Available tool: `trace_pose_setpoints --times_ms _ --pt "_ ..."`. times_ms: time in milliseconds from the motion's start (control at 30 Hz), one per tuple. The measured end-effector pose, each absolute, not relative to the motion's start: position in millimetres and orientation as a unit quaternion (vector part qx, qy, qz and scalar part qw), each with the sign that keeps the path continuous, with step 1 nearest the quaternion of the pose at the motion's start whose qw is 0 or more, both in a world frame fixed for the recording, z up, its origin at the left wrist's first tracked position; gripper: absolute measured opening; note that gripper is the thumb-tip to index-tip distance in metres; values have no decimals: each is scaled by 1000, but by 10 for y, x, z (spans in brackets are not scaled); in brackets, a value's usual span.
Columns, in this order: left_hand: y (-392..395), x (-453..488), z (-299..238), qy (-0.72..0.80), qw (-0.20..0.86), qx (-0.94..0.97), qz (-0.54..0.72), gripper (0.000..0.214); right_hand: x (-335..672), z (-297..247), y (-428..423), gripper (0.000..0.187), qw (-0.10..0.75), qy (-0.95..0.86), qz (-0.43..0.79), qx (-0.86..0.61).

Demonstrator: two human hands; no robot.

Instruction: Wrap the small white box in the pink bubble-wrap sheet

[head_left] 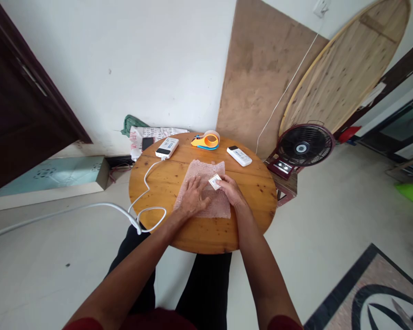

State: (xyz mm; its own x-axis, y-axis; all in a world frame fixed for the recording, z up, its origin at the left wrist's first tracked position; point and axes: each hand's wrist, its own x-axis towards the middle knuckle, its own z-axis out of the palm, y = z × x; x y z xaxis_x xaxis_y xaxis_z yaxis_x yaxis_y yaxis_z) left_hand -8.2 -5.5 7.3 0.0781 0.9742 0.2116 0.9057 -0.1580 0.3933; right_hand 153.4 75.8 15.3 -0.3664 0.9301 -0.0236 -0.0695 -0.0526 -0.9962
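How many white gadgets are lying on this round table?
2. One white gadget lies far left, a cable plugged into it; the second gadget lies far right, beside the orange tape dispenser. None seems hidden.

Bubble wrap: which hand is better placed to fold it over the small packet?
Probably left: the left hand lies flat and empty on the bubble wrap, while the right hand pinches the small packet.

Orange tape dispenser (206,140), white remote (239,156), cabled power bank (167,147), red floor fan (304,147)
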Motion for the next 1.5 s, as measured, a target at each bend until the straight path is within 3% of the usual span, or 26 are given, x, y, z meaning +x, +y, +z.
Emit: trace_pose_setpoints --times_ms 133,267,433,567,767,967,1267,1500 --pt "-85 -122 130 649 86 733 184 64 1541 138 743 37 396 -618 558 -387" --pt "-154 -213 102 632 84 748 187 67 1541 175 700 42 331 -695 509 -386" --pt "-191 -299 -10 631 97 738 220 85 1538 229 648 55 277 -738 505 -351" --pt "-192 -292 -4 631 106 735 224 84 1581 229 645 62 258 -747 504 -349" --pt "-213 -310 52 624 130 729 249 85 1630 242 678 45 270 -739 493 -372" --pt "-185 -366 19 612 170 706 314 86 1598 270 662 43 318 -721 494 -367" --pt "-147 -397 -135 591 174 674 408 78 1535 165 642 47 272 -795 407 -358" --pt "-83 -417 -312 554 168 665 472 67 1544 182 655 39 262 -810 385 -357"
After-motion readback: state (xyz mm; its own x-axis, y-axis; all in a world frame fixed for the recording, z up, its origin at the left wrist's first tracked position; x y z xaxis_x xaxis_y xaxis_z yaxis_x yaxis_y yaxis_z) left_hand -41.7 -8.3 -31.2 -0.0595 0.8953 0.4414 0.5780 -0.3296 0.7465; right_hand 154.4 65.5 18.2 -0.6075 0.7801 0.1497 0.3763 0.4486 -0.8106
